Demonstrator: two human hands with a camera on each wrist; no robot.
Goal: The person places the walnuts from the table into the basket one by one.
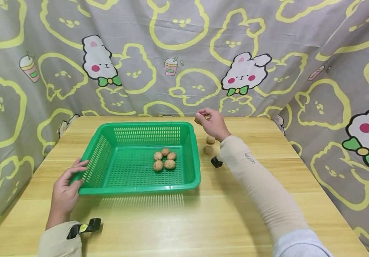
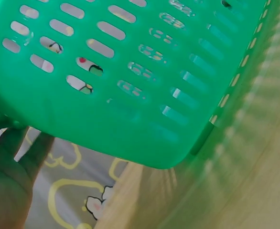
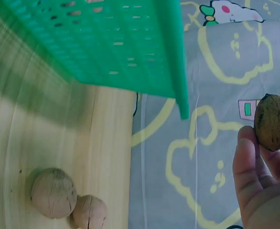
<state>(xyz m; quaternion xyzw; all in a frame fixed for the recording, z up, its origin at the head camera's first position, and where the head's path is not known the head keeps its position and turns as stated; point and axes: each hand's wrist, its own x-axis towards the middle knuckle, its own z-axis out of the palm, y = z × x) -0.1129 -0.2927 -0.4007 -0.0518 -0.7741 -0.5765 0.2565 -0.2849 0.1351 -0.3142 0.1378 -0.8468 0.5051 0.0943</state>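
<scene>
A green plastic basket (image 1: 139, 189) with slotted walls stands on the table. Several walnuts (image 1: 169, 164) lie grouped on its floor, right of the middle. My left hand (image 1: 66, 187) holds the basket's left rim near the front corner; in the left wrist view its fingers (image 2: 35, 155) reach the rim. Beyond the basket's far right corner, my right hand (image 1: 214, 123) is raised and pinches a walnut (image 3: 273, 122) between thumb and fingers. Below that hand, two walnuts (image 3: 54, 193) rest on the wood, right beside the basket.
The wooden table (image 1: 203, 228) reaches back to a grey patterned curtain (image 1: 184, 53), which also hangs along both sides. A black wrist mount (image 1: 86, 227) juts from the left sleeve; another black piece (image 1: 216, 162) shows by the right sleeve.
</scene>
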